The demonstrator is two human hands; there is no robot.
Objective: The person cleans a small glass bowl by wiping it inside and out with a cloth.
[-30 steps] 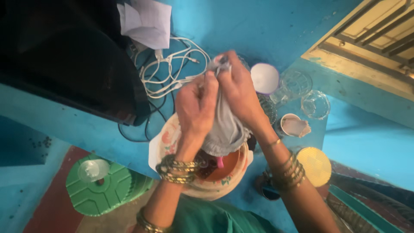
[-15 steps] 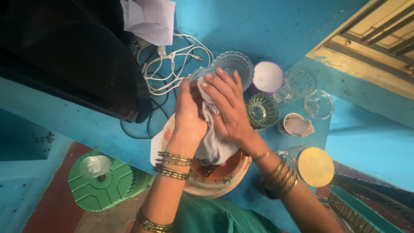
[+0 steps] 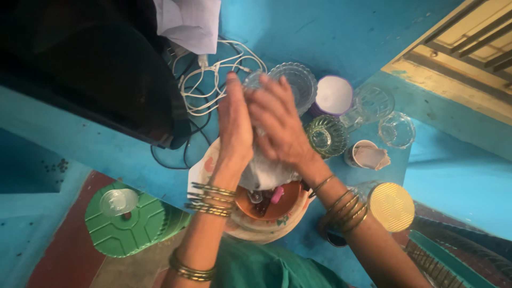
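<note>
My left hand (image 3: 234, 122) and my right hand (image 3: 277, 125) press together around a clear drinking glass (image 3: 252, 81) and a grey-white cloth (image 3: 264, 173). The glass rim shows just above my fingertips. The cloth is bunched between my palms and hangs down below them. Both hands are raised above a round floral plate (image 3: 250, 226) that carries a brown dish (image 3: 290, 200) with small items, one of them pink.
On the blue shelf: a clear ribbed bowl (image 3: 298, 80), a green ribbed glass bowl (image 3: 325, 136), a white-topped purple cup (image 3: 333, 96), clear glasses (image 3: 373, 104), a gold lid (image 3: 392, 206), white cables (image 3: 205, 90), a black screen (image 3: 80, 69). A green stool (image 3: 128, 224) stands below.
My hands rose from the plate and flattened palm to palm around the glass and cloth. The cloth lifted, uncovering more of the brown dish and its pink item.
</note>
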